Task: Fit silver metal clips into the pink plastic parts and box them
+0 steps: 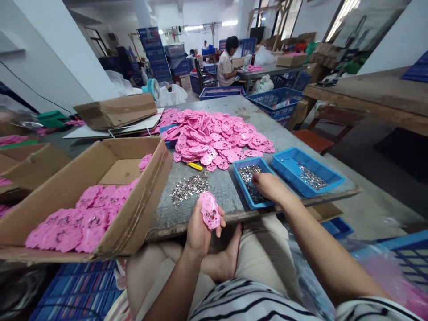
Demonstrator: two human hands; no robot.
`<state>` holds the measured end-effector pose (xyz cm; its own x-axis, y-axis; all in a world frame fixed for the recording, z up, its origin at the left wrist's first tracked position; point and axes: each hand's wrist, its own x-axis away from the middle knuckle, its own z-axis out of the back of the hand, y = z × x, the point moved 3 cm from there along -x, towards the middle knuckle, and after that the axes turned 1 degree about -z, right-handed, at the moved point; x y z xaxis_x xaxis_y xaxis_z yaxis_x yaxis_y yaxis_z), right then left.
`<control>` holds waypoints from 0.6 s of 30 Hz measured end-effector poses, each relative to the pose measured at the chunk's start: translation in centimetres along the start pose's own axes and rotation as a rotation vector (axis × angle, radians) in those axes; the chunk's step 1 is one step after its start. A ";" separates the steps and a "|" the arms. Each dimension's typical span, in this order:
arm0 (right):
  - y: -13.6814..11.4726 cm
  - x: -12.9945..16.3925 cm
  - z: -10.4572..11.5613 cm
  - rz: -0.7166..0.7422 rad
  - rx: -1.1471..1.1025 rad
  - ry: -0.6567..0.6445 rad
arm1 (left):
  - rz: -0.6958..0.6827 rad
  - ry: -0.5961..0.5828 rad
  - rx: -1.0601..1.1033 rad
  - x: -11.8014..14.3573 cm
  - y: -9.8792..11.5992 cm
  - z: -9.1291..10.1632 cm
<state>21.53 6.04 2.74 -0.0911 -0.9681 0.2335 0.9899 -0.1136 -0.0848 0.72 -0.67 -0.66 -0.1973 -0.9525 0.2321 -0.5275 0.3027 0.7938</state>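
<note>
Cardboard box (133, 223) on the left, one of them, stacked with pink pieces, and a big pink heap (214, 138) mid-table beside two blue trays (329, 176). Left hand (199, 234) clamps one pink plastic part (209, 209) at the table's near edge. Right hand (269, 185) dips into the nearer tray, fingers bunched, possibly pinching small metal bits (249, 174).

Bright even daylight, ceiling tube lights (230, 22) glowing at twelve o'clock, window (344, 15) glare at one o'clock, soft shadows, wide-angle stretching at edges, blurred plastic bag (384, 276) at four o'clock
</note>
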 end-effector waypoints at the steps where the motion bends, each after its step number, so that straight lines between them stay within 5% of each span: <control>1: 0.0 0.1 0.2 -0.004 -0.008 0.004 | -0.001 0.001 -0.003 0.0 0.0 0.0; 10: -0.8 1.4 1.5 0.051 -0.215 0.129 | -0.107 0.076 -0.190 -0.1 -0.5 0.1; 15: -4.7 3.6 -0.6 0.342 -0.886 -0.111 | -0.198 0.195 -0.245 -0.3 -0.8 -0.5; 18: -6.3 4.4 -1.9 0.397 -0.936 -0.184 | -0.191 0.210 -0.258 -0.2 -1.1 -0.6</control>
<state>14.72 2.05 2.46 0.3191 -0.9338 0.1620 0.4568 0.0018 -0.8896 1.84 -0.84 -1.20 0.0721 -0.9852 0.1553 -0.3078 0.1261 0.9430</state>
